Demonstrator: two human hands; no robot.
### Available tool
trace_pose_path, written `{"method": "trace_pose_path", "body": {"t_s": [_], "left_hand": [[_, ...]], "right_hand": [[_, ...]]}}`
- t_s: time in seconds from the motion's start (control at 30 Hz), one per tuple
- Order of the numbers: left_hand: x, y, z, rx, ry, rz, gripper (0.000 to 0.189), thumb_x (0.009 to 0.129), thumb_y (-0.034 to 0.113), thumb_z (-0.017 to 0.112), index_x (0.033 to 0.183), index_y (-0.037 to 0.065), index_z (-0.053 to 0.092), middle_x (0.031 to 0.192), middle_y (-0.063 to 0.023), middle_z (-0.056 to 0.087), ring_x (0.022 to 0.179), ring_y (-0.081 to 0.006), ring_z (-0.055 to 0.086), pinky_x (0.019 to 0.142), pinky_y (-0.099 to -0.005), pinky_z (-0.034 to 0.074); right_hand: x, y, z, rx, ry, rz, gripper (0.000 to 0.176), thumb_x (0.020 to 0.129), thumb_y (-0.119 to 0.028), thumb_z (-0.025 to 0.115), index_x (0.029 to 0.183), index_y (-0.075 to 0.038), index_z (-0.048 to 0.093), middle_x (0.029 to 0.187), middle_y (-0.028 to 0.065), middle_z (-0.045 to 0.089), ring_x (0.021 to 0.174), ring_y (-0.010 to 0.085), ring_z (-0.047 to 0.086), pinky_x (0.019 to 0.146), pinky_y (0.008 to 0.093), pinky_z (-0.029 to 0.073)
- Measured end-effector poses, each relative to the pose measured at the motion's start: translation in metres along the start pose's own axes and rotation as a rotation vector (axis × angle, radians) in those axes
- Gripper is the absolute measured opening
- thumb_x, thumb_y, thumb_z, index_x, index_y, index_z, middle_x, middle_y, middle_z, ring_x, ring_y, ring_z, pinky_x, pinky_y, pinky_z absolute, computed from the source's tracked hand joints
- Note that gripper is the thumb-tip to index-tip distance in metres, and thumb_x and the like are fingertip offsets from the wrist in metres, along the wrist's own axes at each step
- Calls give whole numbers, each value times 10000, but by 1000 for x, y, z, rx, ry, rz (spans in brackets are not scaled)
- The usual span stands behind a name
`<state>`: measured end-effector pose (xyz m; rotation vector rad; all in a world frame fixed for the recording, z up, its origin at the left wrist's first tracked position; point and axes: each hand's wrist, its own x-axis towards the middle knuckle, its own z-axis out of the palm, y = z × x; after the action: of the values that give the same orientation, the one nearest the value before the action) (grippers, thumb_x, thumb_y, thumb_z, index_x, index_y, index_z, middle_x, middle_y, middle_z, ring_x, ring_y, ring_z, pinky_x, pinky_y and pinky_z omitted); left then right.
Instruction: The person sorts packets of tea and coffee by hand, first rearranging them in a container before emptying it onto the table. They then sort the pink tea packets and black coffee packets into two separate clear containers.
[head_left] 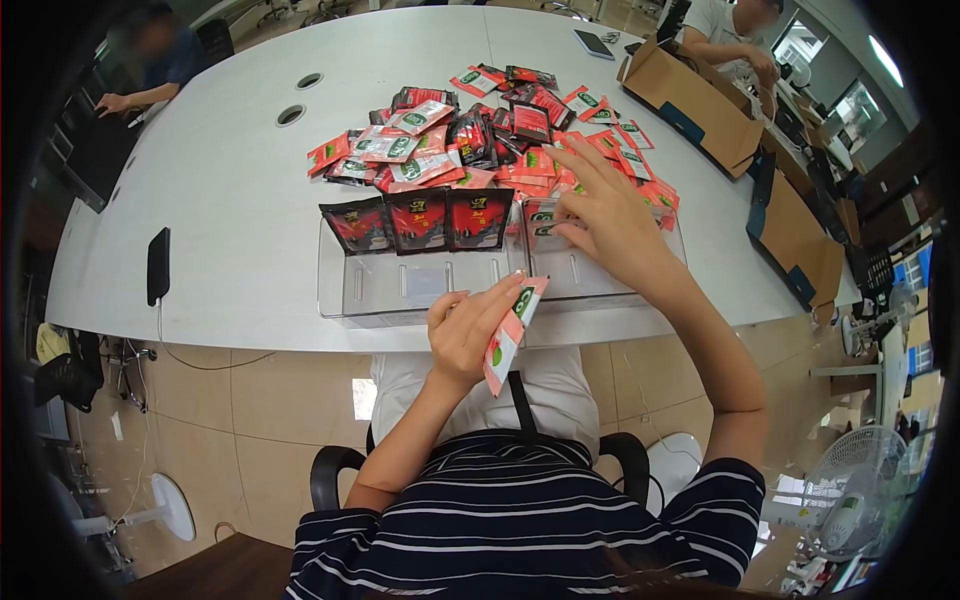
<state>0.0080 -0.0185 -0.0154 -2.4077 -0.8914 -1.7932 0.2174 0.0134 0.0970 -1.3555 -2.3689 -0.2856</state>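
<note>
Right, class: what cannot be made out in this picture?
In the head view:
Whether the left hand holds one flat red-and-white packet or more: the hand covers part.
Lower packets in the jumbled red, white and black heap: buried under others.
Fine print on the row of black-and-red rectangular packets: too small.

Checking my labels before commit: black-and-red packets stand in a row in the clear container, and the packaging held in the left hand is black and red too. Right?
Not quite: the head view shows the packaging held in the left hand is red and white with green printing. Black-and-red packets do stand in a row in the clear container.
</note>
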Motion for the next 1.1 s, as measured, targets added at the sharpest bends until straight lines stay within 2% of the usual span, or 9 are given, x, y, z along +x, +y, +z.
{"method": "trace_pose_path", "body": {"t_s": [0.37, 0.47, 0.57, 0.73, 0.83, 0.87, 0.97, 1.0, 1.1], "left_hand": [[3, 0, -2, -24, -9, 9, 328, 813, 183, 647, 1125, 83, 645, 1118, -43, 699, 867, -93, 642, 857, -258, 370], [2, 0, -1, -15, -10, 10, 326, 812, 186, 646, 1121, 82, 649, 1123, -42, 697, 868, -90, 642, 857, -257, 369], [2, -1, -2, -14, -6, 19, 326, 812, 190, 645, 1119, 80, 652, 1125, -42, 697, 841, -90, 646, 853, -254, 369], [3, 1, -2, -47, 10, -12, 319, 826, 196, 638, 1121, 77, 653, 1104, -47, 704, 810, -104, 656, 837, -257, 379], [7, 3, -6, -119, -7, -104, 300, 855, 208, 612, 1120, 77, 657, 1095, -46, 707, 831, -111, 655, 833, -260, 383], [11, 6, -12, -157, -45, -143, 262, 851, 114, 632, 1098, 33, 661, 1019, -67, 718, 821, -157, 656, 786, -279, 423], [-2, 11, -12, -451, 59, -536, 251, 816, 2, 661, 1067, -22, 656, 915, -99, 709, 792, -195, 650, 735, -291, 454], [-2, 11, -10, -542, 81, -600, 270, 774, -66, 690, 1040, -55, 648, 831, -117, 685, 727, -210, 629, 696, -306, 470], [24, 28, -23, -797, 56, -778, 259, 774, -45, 708, 1027, -50, 654, 820, -122, 685, 698, -195, 618, 707, -305, 465]], "right_hand": [[7, 14, 18, 48, 50, 65, 536, 601, -163, 844, 979, -84, 473, 1305, 139, 474, 1308, 359, 381, 1014, 445, 391], [10, 18, 25, 41, 59, 44, 573, 594, -200, 854, 999, -74, 469, 1291, 146, 477, 1306, 365, 385, 1014, 443, 392], [11, 23, 26, 88, -9, 99, 610, 615, -240, 850, 1083, -63, 502, 1341, 107, 471, 1360, 344, 346, 1049, 439, 365], [10, 23, 23, 84, -12, 64, 585, 623, -239, 846, 1073, -76, 511, 1348, 107, 477, 1356, 341, 354, 1048, 444, 365], [7, 19, 17, 71, 46, 25, 554, 663, -238, 821, 1086, -71, 505, 1306, 110, 504, 1304, 349, 401, 1011, 443, 388], [7, 17, 12, 67, 76, 8, 541, 682, -237, 809, 1093, -67, 501, 1284, 112, 517, 1279, 353, 424, 993, 443, 399], [7, 0, -11, 162, 205, 61, 421, 736, -215, 775, 1069, -65, 568, 1181, 100, 594, 1206, 330, 499, 988, 425, 404], [6, -6, -20, 226, 214, 38, 385, 745, -207, 768, 1054, -63, 588, 1145, 95, 612, 1174, 323, 520, 976, 416, 410], [-5, -26, -42, 385, 207, -2, 303, 759, -169, 755, 1016, -61, 638, 1046, 85, 652, 1071, 297, 576, 934, 395, 431]]}}
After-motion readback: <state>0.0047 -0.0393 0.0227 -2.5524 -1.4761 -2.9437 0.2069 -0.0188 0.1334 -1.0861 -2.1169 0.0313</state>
